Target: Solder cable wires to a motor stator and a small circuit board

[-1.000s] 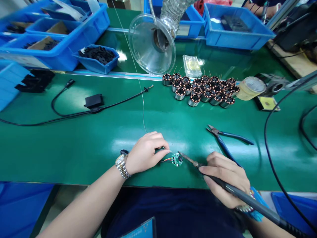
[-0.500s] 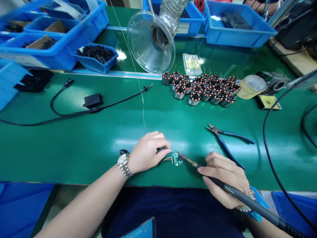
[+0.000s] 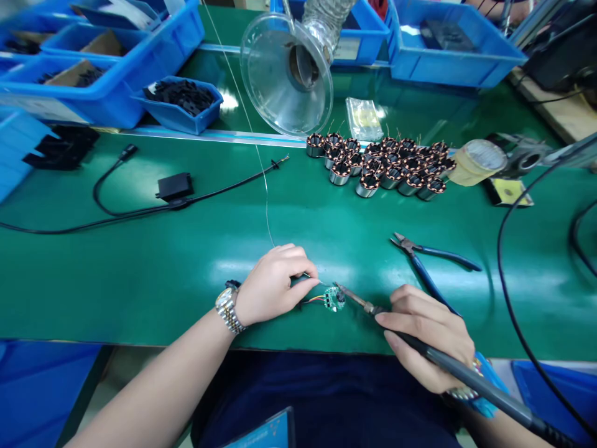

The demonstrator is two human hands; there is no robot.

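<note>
My left hand (image 3: pixel 280 283) pinches a thin solder wire (image 3: pixel 267 205), whose strand runs up across the bench. The wire's short end points from the fingertips toward a small round green circuit board (image 3: pixel 333 300). Coloured leads run from the board's left side under my left hand. In my right hand (image 3: pixel 426 330) is a soldering iron (image 3: pixel 420 348), held like a pen. Its tip is at the board's upper edge; whether it touches cannot be made out. Cutting pliers (image 3: pixel 420 261) with blue handles lie open just beyond my right hand.
Several copper-wound stator coils (image 3: pixel 392 171) stand behind the board. A clear fume funnel (image 3: pixel 286 74) hangs over the bench. At left lie a black cable (image 3: pixel 224 190) with a box, and blue bins (image 3: pixel 181 121). A yellowish cup (image 3: pixel 478 165) and a dark cord (image 3: pixel 504 274) are at right.
Both hands stay almost in place. My left hand has shifted very slightly left and the view has moved a little. The iron's tip stays at the board's upper edge.
</note>
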